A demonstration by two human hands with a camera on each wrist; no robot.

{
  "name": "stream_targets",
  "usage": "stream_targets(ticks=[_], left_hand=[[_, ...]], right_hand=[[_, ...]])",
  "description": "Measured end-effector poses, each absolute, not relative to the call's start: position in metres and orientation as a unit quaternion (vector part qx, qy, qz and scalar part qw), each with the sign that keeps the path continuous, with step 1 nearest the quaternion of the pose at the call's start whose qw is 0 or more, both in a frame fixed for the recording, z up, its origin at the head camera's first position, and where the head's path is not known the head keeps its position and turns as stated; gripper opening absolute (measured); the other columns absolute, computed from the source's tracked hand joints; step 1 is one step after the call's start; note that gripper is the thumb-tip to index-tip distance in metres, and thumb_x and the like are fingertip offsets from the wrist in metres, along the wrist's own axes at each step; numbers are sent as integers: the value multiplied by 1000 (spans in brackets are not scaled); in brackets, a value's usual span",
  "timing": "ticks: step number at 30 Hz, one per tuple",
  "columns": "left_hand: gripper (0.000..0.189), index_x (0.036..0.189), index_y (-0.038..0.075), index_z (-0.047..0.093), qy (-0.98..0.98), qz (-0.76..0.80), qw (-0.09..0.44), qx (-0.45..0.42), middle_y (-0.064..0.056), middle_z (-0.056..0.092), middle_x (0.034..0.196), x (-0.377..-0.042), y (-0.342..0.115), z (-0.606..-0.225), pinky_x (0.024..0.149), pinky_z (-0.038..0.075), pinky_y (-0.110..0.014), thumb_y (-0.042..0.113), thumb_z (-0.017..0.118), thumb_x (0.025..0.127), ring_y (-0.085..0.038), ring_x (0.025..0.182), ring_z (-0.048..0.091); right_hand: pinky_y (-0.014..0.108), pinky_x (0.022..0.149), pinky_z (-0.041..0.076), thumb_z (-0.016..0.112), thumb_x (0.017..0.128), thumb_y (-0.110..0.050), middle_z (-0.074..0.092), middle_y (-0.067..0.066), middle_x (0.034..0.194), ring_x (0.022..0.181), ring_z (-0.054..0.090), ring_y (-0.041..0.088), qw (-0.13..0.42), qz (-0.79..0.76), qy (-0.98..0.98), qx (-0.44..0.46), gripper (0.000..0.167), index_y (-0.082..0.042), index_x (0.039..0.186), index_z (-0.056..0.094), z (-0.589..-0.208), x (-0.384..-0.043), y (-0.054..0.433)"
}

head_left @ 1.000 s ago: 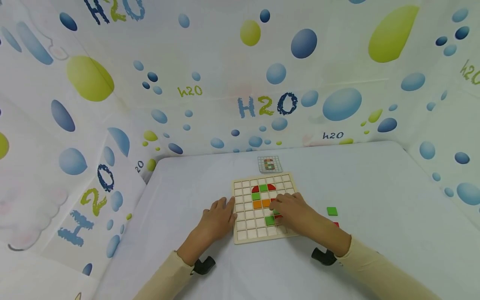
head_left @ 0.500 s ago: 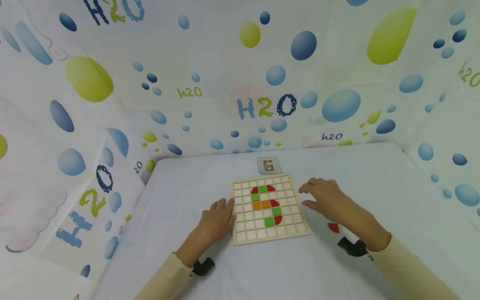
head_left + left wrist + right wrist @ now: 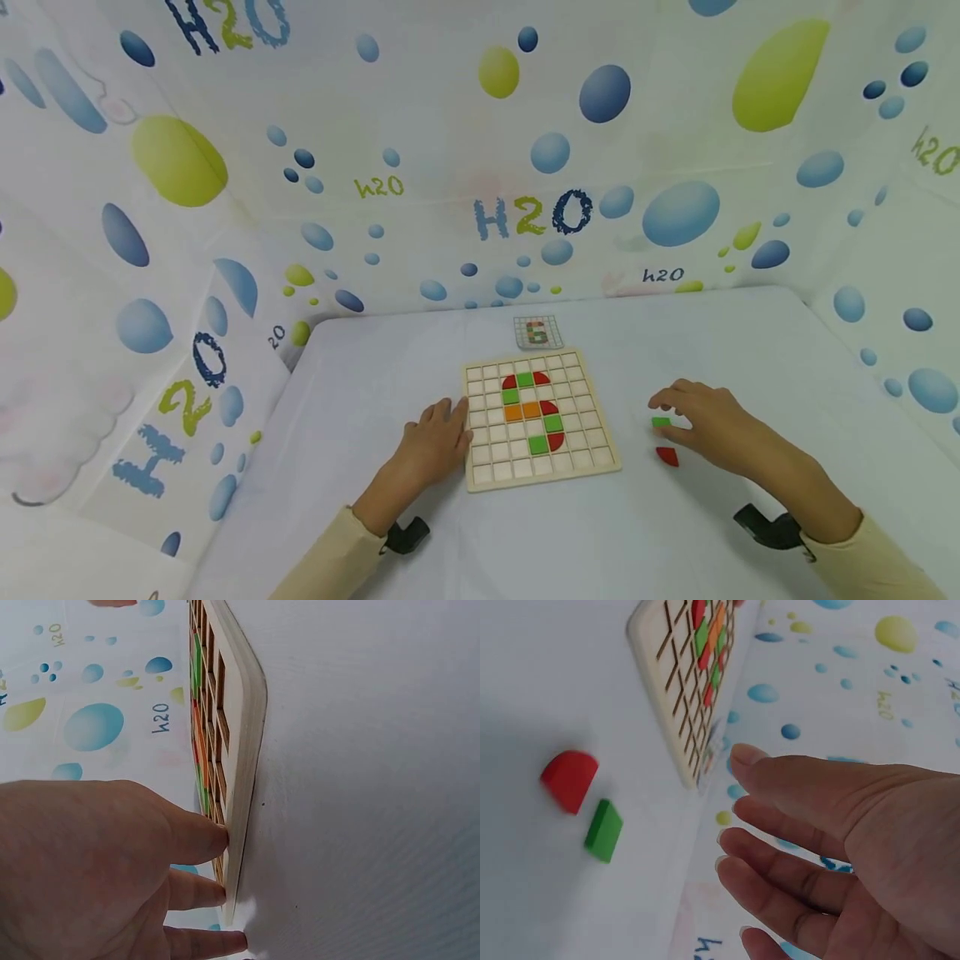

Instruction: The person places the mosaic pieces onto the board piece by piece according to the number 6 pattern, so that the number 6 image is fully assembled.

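A pale wooden grid board [image 3: 498, 472] lies on the table, with red, green and orange tiles set in its squares in a curved pattern. Along its left edge rests my left hand [image 3: 433, 440]; in the left wrist view, the thumb and fingers [image 3: 196, 891] touch the board's rim. My right hand [image 3: 716, 425] hovers to the right of the board, fingers apart and holding nothing. Under it lie a loose green square tile [image 3: 604, 831] and a red quarter-round tile [image 3: 570, 780]. The right hand partly covers the green tile in the head view.
Behind the board lies a small pattern card [image 3: 537, 332] showing a coloured figure on a grid. A white cloth [image 3: 360, 367] covers the table. A printed curtain [image 3: 420, 100] with blue and green drops stands at the back and sides.
My right hand has left the board and moved right, over the loose tiles, uncovering the red and green tiles on the board's right side. The left hand has stayed at the board's edge.
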State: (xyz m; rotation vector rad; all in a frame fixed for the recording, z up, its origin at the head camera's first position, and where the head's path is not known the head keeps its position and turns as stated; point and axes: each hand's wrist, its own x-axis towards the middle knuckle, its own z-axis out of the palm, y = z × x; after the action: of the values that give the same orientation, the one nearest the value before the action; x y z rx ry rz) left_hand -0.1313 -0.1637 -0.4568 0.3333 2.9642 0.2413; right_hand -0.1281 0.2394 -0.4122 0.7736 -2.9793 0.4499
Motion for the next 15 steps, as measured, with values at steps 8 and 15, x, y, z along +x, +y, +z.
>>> stream_targets(ticks=[8,15], left_hand=[[57,162,4,40,987,89,75,111,-28,42,160,-129,-163,-455,107,44,-70,30,50,112,-47,146,44],[57,161,3,40,986,96,75,111,-28,42,160,-129,-163,-454,107,43,-71,29,51,112,-48,147,43]], right_hand=[[44,84,63,86,89,-19,68,3,109,99,67,24,-51,195,-957,208,38,-9,123,71,-422,-115,260],[34,78,62,85,91,-24,67,0,110,98,65,19,-80,221,-952,197,40,-9,124,69,-435,-108,266]])
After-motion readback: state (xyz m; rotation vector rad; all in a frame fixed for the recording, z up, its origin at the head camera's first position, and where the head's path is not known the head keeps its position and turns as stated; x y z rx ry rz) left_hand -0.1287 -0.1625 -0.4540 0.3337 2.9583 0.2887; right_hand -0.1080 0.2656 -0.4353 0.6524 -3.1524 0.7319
